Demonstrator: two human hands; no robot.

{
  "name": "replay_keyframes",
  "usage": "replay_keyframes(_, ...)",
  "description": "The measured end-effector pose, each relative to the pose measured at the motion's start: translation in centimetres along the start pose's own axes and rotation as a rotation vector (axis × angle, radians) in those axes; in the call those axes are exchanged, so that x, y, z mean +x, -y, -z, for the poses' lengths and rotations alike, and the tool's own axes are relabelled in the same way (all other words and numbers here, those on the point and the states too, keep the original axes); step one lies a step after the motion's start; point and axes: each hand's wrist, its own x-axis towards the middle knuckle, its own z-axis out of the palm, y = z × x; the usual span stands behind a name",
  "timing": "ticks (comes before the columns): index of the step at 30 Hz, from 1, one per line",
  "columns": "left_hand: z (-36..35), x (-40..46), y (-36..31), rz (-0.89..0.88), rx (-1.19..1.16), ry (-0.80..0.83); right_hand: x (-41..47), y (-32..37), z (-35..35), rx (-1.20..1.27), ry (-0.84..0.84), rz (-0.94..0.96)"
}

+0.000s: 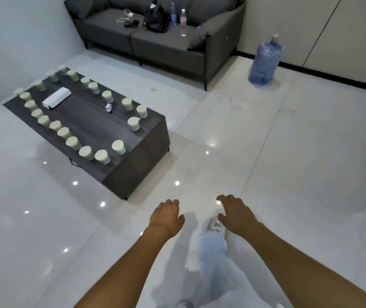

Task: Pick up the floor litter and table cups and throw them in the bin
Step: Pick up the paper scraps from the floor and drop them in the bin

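Both hands empty, left hand (166, 216) and right hand (236, 213) fingers loosely curled. Head for counter (93, 127) at 10 o'clock; nest paper cups (118, 147) (bin unseen).

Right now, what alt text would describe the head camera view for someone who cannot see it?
Two empty hands, left hand and right hand, reach forward over a glossy white tiled floor. To the left, a dark coffee table holds many paper cups; a grey sofa stands beyond.

Many pale green cups (118, 147) are standing upside down in rows along the edges of the dark table (133, 170). A small crumpled paper ball (108, 107) is lying on the tabletop between the rows. A tiny scrap of litter (153, 88) is sitting on the white floor beside the table.
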Motion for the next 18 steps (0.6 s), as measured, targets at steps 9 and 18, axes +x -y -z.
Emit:
replay_keyframes(9,11.2,19.1,-8.7,0.016,-0.057,-0.028,18.4,-8.6,14.6,0.013,-0.038,-0.005)
replay_keyframes(18,19.3,35.4,-10.3,0.061,-0.087,0.017,35.1,-10.1,23.6,0.015,0.008,0.046)
